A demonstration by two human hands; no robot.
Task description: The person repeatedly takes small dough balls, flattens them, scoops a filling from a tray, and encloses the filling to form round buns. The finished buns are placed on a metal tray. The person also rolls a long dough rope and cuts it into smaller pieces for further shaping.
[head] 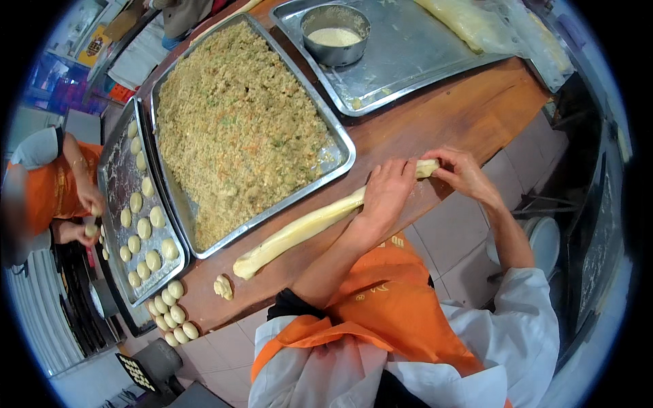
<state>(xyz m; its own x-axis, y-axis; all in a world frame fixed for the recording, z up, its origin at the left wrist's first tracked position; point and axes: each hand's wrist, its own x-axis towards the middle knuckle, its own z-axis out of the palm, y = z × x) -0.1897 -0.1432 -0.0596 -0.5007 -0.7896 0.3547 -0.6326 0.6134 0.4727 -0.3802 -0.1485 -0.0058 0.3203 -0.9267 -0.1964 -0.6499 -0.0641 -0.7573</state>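
Note:
A long pale dough rope (301, 228) lies slantwise on the wooden table (438, 115). My left hand (387, 191) is laid over its upper part and holds it against the wood, fingers close together; the thumb side is hidden. At the rope's far right end, my right hand (461, 171) pinches the dough between thumb and fingers. A small torn lump of dough (223, 287) sits apart, just beyond the rope's lower left end. Several smooth dough balls (174, 312) are grouped at the table's left corner.
A deep metal tray of crumbly filling (245, 132) stands behind the rope. Left of it, another tray (178, 262) carries dough balls, and a co-worker's hands (89, 201) hold dough there. A metal tray (423, 66) at the back bears a round tin (334, 53) and plastic-covered dough (469, 25).

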